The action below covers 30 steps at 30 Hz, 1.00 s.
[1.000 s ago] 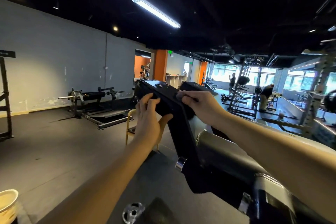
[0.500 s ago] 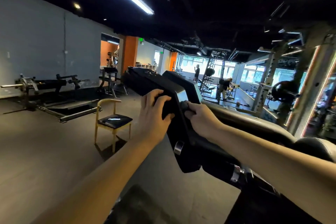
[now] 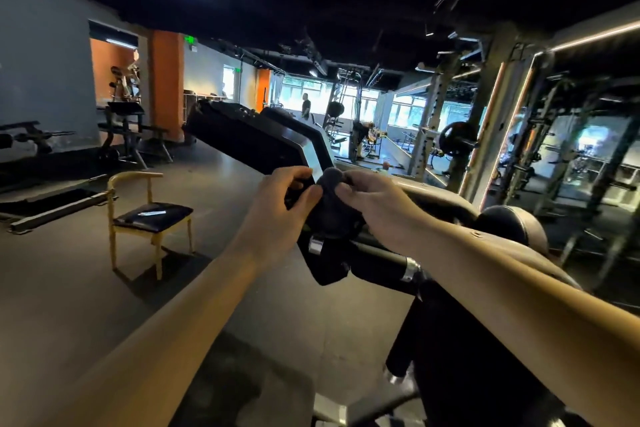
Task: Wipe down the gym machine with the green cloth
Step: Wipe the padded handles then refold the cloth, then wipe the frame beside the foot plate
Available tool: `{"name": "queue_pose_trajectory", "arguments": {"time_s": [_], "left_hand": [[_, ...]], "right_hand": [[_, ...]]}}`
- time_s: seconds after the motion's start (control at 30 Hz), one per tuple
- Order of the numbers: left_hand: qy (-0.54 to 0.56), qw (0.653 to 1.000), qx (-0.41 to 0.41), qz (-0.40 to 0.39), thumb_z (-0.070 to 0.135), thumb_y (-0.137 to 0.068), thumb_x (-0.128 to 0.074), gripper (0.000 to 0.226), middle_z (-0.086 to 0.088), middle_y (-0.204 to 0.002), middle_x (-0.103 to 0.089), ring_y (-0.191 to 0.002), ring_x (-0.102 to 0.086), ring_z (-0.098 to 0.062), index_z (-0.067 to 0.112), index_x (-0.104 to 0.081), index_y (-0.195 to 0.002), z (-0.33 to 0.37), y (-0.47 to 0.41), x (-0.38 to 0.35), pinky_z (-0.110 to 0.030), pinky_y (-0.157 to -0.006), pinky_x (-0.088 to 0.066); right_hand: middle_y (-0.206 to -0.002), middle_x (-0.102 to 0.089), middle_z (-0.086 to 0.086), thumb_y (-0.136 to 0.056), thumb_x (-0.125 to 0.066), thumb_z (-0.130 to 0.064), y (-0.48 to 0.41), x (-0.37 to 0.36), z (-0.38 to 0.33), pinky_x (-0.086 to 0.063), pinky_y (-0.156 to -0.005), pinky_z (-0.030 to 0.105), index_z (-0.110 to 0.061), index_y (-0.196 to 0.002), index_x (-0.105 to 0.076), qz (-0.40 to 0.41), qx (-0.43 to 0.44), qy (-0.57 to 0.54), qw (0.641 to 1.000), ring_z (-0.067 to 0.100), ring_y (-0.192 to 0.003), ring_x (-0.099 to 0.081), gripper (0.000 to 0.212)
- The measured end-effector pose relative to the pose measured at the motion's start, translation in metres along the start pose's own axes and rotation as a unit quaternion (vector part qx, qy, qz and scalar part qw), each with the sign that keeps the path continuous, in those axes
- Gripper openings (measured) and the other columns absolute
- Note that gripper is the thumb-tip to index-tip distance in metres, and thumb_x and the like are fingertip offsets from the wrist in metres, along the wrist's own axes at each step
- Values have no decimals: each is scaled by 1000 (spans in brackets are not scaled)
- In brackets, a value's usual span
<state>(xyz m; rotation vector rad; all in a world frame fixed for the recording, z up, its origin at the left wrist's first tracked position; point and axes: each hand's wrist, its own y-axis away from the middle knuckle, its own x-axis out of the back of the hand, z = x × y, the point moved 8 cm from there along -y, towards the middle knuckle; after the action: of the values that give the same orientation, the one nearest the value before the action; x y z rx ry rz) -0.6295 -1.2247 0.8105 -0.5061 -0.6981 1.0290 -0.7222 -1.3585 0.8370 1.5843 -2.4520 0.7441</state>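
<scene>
Head camera: the grip of the right hand (image 3: 374, 204) pinches the bunched cloth (image 3: 330, 181) against the black machine arm (image 3: 249, 146), whose length runs away leftward past the left hand (image 3: 277, 201), clamped round it.

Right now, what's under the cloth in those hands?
The cloth, held by the right hand, lies on the machine's black arm, which the left hand grips. The surface directly beneath the cloth is covered.

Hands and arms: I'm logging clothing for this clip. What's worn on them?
Nothing visible. The left hand and right hand are gloveless, no ring showing; the left forearm and right forearm are bare to the frame edge: no sleeves, watch or bands.
</scene>
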Motion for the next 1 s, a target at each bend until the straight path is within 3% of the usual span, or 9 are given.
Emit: {"name": "queue_pose_trajectory", "arguments": {"time_s": [0.17, 0.3, 0.43, 0.53, 0.63, 0.77, 0.83, 0.93, 1.0], "left_hand": [[58, 995, 17, -76, 46, -98, -59, 34, 16, -116, -66, -109, -63, 1, 35, -60, -130, 24, 28, 1, -20, -87, -56], [34, 993, 38, -109, 46, -95, -58, 27, 16, -98, -73, -99, -69, -3, 28, -70, -112, 33, 69, 1, -20, -81, -57], [18, 984, 85, -155, 44, -94, -55, 27, 9, -83, -72, -78, -68, -5, 21, -69, -94, 31, 127, -11, -15, -64, -50], [21, 968, 150, -199, 48, -93, -54, 35, 3, -78, -69, -73, -64, -9, 15, -66, -92, 18, 176, -28, -26, -66, -49], [30, 947, 203, -247, 47, -92, -56, 34, 0, -78, -69, -75, -64, -13, 14, -65, -92, 10, 232, -50, -31, -70, -50], [8, 924, 237, -300, 31, -96, -64, 15, 4, -87, -73, -83, -69, -7, 17, -68, -97, 0, 308, -73, -26, -77, -54], [0, 915, 249, -317, 23, -95, -70, 4, 2, -90, -73, -86, -69, -5, 20, -68, -98, -8, 345, -83, -26, -81, -54], [-2, 901, 267, -343, 21, -93, -73, 14, 1, -97, -71, -90, -68, -5, 25, -65, -104, -10, 397, -101, -29, -84, -56], [-2, 884, 274, -379, 25, -94, -73, 15, 3, -99, -70, -91, -68, -7, 27, -64, -106, -9, 429, -116, -33, -89, -58]], "right_hand": [[-102, -74, 15, -100, -63, -19, 38, -3, -9, -58, -94, 47, -18, -101, -74, 26, 14, -77, 997, 30, -99, -70, 11], [-99, -77, 8, -100, -63, -18, 92, -7, -2, -60, -86, 35, -18, -106, -76, 39, 5, -84, 996, 20, -95, -73, 14], [-104, -76, 13, -100, -64, -17, 157, -29, 38, -59, -89, 41, -8, -113, -74, 47, -55, -131, 989, 28, -102, -72, 18], [-95, -76, 8, -101, -64, -22, 207, -37, 73, -56, -77, 31, -11, -104, -75, 59, -107, -118, 986, 16, -89, -70, 16], [-89, -74, 2, -99, -65, -24, 261, -39, 113, -55, -76, 32, -15, -97, -76, 77, -164, -99, 979, 12, -85, -68, 15], [-99, -76, 12, -99, -65, -24, 335, -49, 176, -58, -89, 46, -10, -101, -77, 90, -276, -142, 946, 31, -101, -72, 18], [-105, -75, 17, -100, -64, -24, 374, -59, 202, -57, -86, 48, -6, -103, -75, 95, -339, -199, 914, 35, -106, -70, 22], [-109, -74, 17, -103, -58, -22, 424, -77, 225, -59, -79, 42, -4, -110, -72, 106, -397, -256, 875, 29, -104, -71, 24], [-108, -75, 17, -104, -58, -21, 449, -87, 236, -58, -86, 50, -5, -109, -72, 123, -414, -251, 866, 32, -105, -71, 22]]}}
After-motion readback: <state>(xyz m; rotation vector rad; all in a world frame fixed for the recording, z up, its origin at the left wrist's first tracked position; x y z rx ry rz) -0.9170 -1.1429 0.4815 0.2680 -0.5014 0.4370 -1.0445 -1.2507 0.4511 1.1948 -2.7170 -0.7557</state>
